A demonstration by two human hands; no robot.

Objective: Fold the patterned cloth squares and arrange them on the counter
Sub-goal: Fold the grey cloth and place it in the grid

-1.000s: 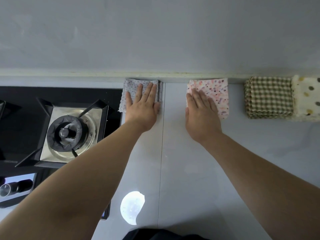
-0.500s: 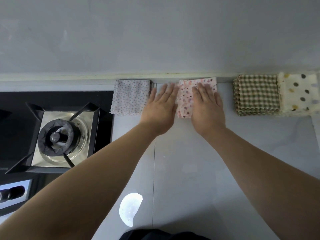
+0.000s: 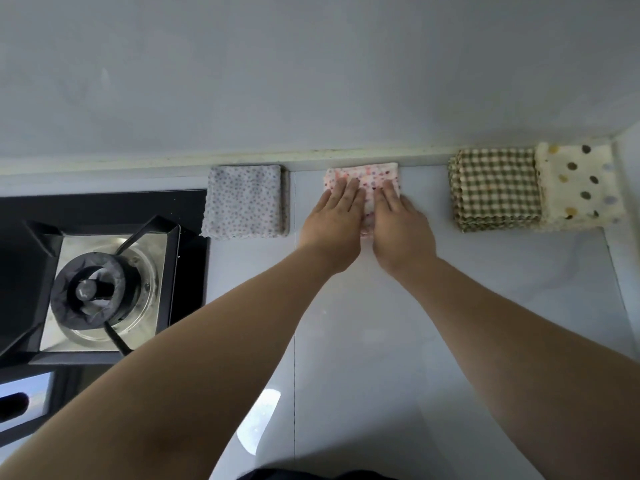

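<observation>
- Now, both hands lie flat on the pink speckled cloth [image 3: 372,176], which sits at the back edge of the worktop [image 3: 381,341], tight to the wall strip. The left hand [image 3: 334,221] covers its left part and the right hand [image 3: 398,223] its right part, fingers straight and close together, gripping nothing.
- The step looks like pressing the fold down or nudging it square. With four folded pieces along the back edge, the row seems nearly done.
- Flat palms that slide instead of pressing could drag the top layer over the lower ones, and the fold would creep open. The cloth's near edge is hidden under the hands, so I cannot tell whether it is already staggered.
- An uneven push, one hand harder than the other, would twist the square off the back edge and spoil the line.
- The grey dotted cloth [image 3: 242,200] lies apart to the left, its left edge over the rim of the hob [image 3: 104,282]. A careless sweep of the left forearm could shove it toward the burner.
- The checked cloth [image 3: 495,190] and the cream spotted cloth [image 3: 576,185] touch each other in the back right corner — well apart from the hands, and at little risk.
</observation>
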